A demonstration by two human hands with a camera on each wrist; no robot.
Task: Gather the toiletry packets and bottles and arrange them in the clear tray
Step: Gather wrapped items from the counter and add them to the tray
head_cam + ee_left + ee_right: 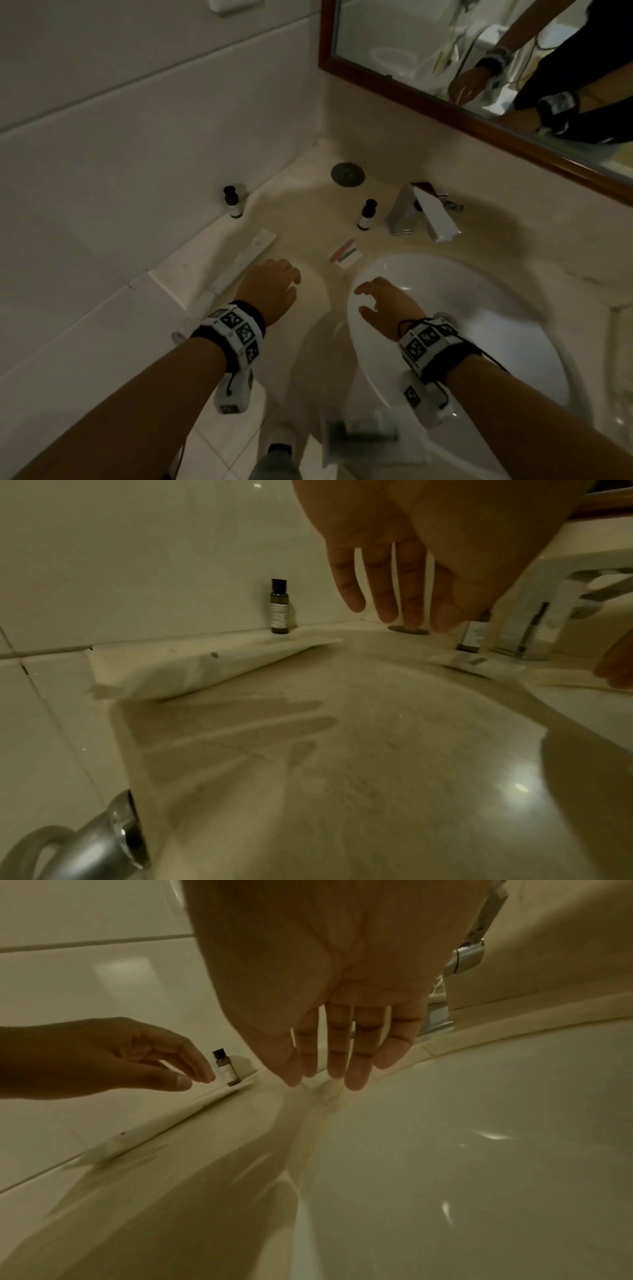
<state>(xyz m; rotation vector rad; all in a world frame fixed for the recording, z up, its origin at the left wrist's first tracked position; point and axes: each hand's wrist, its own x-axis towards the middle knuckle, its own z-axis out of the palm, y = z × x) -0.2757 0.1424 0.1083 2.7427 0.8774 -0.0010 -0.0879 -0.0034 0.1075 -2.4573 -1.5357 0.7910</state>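
Observation:
Two small dark bottles with black caps stand on the counter: one (234, 202) (279, 607) (227, 1071) on the ledge by the wall, the other (366, 214) (474, 638) beside the faucet. A long white packet (245, 262) (205, 669) leans against the ledge. A small striped packet (346, 256) (476, 660) lies near the basin. My left hand (291, 281) (404, 615) (195, 1080) hovers empty by the long packet, fingers relaxed. My right hand (363, 301) (339, 1069) hovers empty over the basin's left rim, fingers spread. The clear tray (359, 435) is blurred at the counter's front.
A chrome faucet (421, 216) (548, 601) stands behind the white basin (462, 308). A dark round disc (347, 173) lies in the back corner. A wood-framed mirror (479, 113) hangs at the upper right. Tiled wall (120, 137) bounds the left.

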